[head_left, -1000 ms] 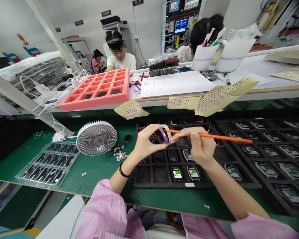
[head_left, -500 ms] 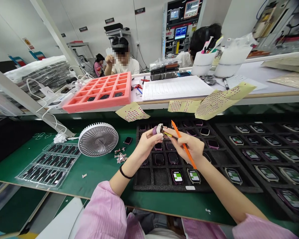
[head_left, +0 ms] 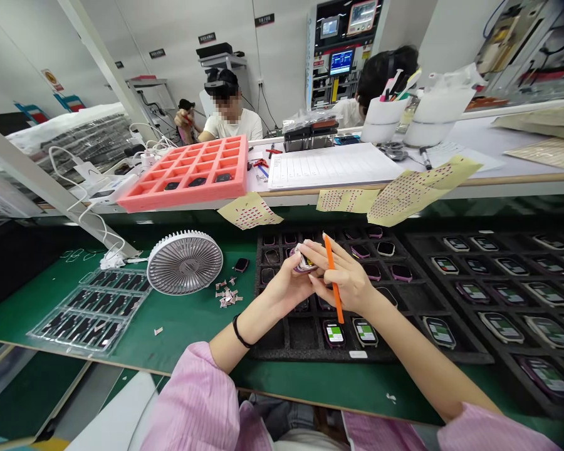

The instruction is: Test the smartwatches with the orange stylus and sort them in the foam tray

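Bench log, left to right. A clear plastic blister tray of flat black parts (head_left: 90,313) lies on the green-matted tabletop (head_left: 195,335). Just right of it stands a round white-and-grey desk fan (head_left: 184,263), then a loose scatter of small silver metal pieces (head_left: 226,298) and a lone small black watch body (head_left: 241,265).

The left hand (head_left: 286,282), with a black wrist band (head_left: 238,332) and pink striped sleeve (head_left: 192,401), is curled and pinches a purple smartwatch body (head_left: 303,263) between thumb and fingers. The watch is held in the air above a black foam tray (head_left: 272,335). The right hand (head_left: 345,279) is partly closed around a thin orange stick (head_left: 336,300), its fingertips at the watch. Whether they grip the watch itself cannot be told.

Risk: a slip of that small pinch could drop the watch into the tray, onto neighbouring green-screened watches (head_left: 365,332). The stick's low end also sits close above them and could scrape a screen. Room: the fan and scatter limit the left forearm's sweep; a strip of mat runs along the front edge. A second black foam tray (head_left: 470,300) fills the right.
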Available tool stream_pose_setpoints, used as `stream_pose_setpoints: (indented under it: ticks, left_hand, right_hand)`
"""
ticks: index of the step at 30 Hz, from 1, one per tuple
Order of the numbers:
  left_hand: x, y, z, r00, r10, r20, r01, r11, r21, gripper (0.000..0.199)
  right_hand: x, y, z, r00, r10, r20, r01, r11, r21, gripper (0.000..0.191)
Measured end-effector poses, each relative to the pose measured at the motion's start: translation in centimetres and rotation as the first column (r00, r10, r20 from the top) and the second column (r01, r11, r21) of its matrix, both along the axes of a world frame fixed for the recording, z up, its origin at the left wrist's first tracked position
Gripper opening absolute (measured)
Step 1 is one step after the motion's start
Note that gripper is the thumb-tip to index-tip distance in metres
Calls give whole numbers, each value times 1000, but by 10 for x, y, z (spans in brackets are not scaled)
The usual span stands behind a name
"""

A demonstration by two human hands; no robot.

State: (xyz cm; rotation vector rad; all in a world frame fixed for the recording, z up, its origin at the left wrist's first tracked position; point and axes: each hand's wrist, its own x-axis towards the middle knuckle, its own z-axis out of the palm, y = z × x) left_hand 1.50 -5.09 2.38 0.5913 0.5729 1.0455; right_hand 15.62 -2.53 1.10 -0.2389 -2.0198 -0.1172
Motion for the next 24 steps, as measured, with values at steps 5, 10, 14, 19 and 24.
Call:
stream_pose_setpoints:
  ticks: [5, 10, 14, 19, 24]
  left_hand:
    - [0, 0, -2, 990, -19, -143, 20, 1000, 10, 49]
    - [-5, 7, 0, 975, 35, -219, -10, 994, 113, 50]
    - [-13, 7, -2, 892, 104, -439, 11, 968, 251, 52]
    - [-6, -9, -22, 624, 300, -721, 239, 805, 542, 50]
    - [4, -23, -34, 478, 412, -776, 444, 649, 618, 43]
  right_hand:
    - [-13, -6, -3, 991, -94, -97, 91, 995, -38, 27]
    - [-10, -16, -1, 985, -35, -167, -20, 947, -321, 25]
    - [9, -34, -8, 930, -121, -347, -142, 752, -643, 26]
    - [24, -58, -32, 859, -243, -451, -415, 186, -891, 35]
    - [26, -72, -54, 786, -371, -494, -536, -10, -844, 49]
